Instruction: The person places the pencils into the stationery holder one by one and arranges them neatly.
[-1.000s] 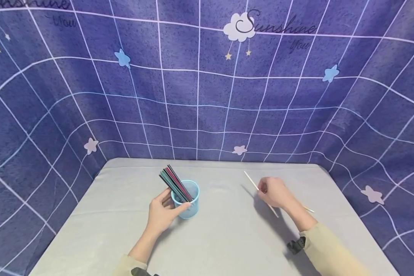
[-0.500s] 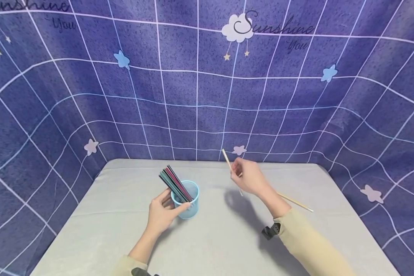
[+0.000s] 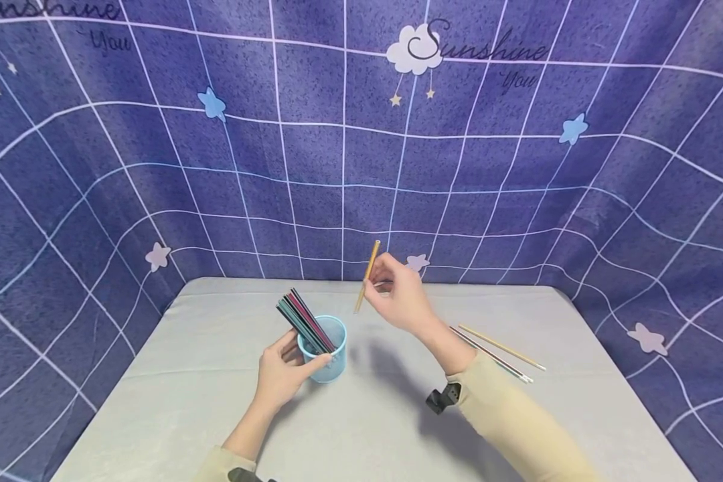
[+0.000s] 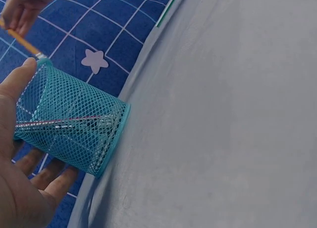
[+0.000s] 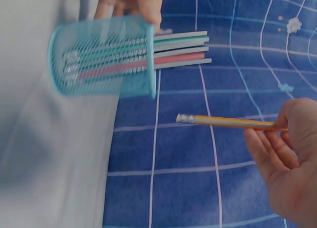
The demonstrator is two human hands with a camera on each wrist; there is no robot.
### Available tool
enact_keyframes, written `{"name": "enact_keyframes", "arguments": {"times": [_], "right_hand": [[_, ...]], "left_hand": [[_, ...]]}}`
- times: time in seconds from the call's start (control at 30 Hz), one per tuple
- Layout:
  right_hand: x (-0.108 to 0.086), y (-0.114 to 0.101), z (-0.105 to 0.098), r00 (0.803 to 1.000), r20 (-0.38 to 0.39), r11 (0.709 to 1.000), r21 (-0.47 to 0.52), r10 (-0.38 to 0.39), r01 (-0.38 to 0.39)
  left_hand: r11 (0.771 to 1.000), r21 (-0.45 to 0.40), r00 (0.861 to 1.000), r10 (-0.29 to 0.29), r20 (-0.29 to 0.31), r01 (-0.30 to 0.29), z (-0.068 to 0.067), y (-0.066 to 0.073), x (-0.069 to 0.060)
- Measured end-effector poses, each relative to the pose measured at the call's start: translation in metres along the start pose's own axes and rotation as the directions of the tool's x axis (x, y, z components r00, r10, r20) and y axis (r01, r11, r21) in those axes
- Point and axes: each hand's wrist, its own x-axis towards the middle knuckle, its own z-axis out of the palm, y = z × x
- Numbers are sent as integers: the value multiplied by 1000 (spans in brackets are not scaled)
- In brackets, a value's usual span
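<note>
My left hand (image 3: 280, 378) grips a light blue mesh pencil cup (image 3: 333, 367) on the table, thumb and fingers round its side. Dark, teal and red pencils (image 3: 306, 323) lean left inside it; their lower ends show through the mesh in the right wrist view. Above and to the right of the cup, my right hand (image 3: 405, 298) pinches a yellow pencil (image 3: 371, 262). That pencil stands nearly upright, with its white eraser end (image 5: 185, 118) down and apart from the cup. In the left wrist view, the eraser end appears close to the cup's rim (image 4: 44, 62).
A yellow pencil (image 3: 506, 349) and darker pencils (image 3: 495, 359) lie on the grey-covered table (image 3: 367, 428), to the right, partly behind my right forearm. A blue grid-patterned curtain (image 3: 313, 154) hangs behind and along both sides.
My right hand has lifted the yellow pencil from the right side and carried it left towards the cup, turning it more upright. The left hand and cup have stayed put.
</note>
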Motion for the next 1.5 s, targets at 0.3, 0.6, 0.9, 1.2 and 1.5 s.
{"name": "enact_keyframes", "arguments": {"times": [0.3, 0.6, 0.9, 1.2, 1.5], "right_hand": [[2, -10, 28, 982, 189, 997, 73, -19, 5], [-1, -3, 54, 931, 361, 994, -68, -54, 84], [-2, -1, 71, 880, 474, 968, -211, -23, 139], [0, -1, 79, 856, 516, 948, -283, 25, 143], [2, -3, 90, 861, 504, 929, -348, 73, 124]], "left_hand": [[1000, 18, 1000, 6, 6, -6, 1, 3, 0], [1000, 13, 1000, 0, 7, 0, 0, 3, 1], [1000, 22, 1000, 1, 10, -1, 0, 4, 1], [999, 43, 1000, -6, 17, 5, -1, 5, 1], [999, 48, 1000, -8, 26, 7, -3, 4, 0]]}}
